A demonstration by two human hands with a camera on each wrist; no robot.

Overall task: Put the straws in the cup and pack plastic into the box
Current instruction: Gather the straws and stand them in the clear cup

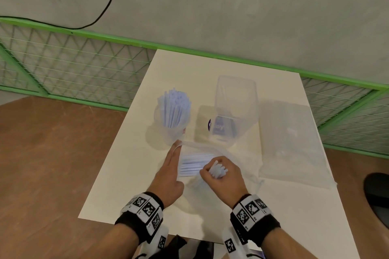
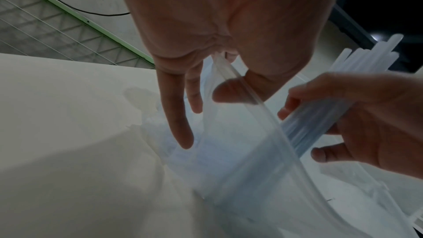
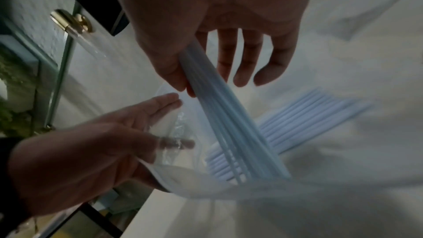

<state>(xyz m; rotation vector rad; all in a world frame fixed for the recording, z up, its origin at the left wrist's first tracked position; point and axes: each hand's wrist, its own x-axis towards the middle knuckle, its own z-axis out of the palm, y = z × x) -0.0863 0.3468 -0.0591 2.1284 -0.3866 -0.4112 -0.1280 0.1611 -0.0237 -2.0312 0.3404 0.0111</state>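
On the white table top (image 1: 117, 185), a clear zip bag (image 1: 202, 147) lies in front of me with pale blue straws (image 1: 192, 164) inside. My left hand (image 1: 172, 164) holds the bag's mouth open, thumb (image 2: 231, 93) against the zip rim (image 2: 263, 115) and fingers straight. My right hand (image 1: 223, 174) grips a bundle of straws (image 1: 219, 171) that is partly out of the bag (image 3: 228, 191); more straws (image 3: 297, 120) stay inside. A clear cup (image 1: 168, 132) packed with upright straws (image 1: 174, 109) stands just beyond my left hand. The clear box (image 1: 235, 94) stands to the cup's right.
A second flat clear plastic bag (image 1: 292, 143) lies at the table's right. Some blue-printed plastic (image 1: 220, 128) sits in the box's bottom. A green wire fence (image 1: 84, 65) runs behind the table, and a black object (image 1: 379, 195) is at the far right.
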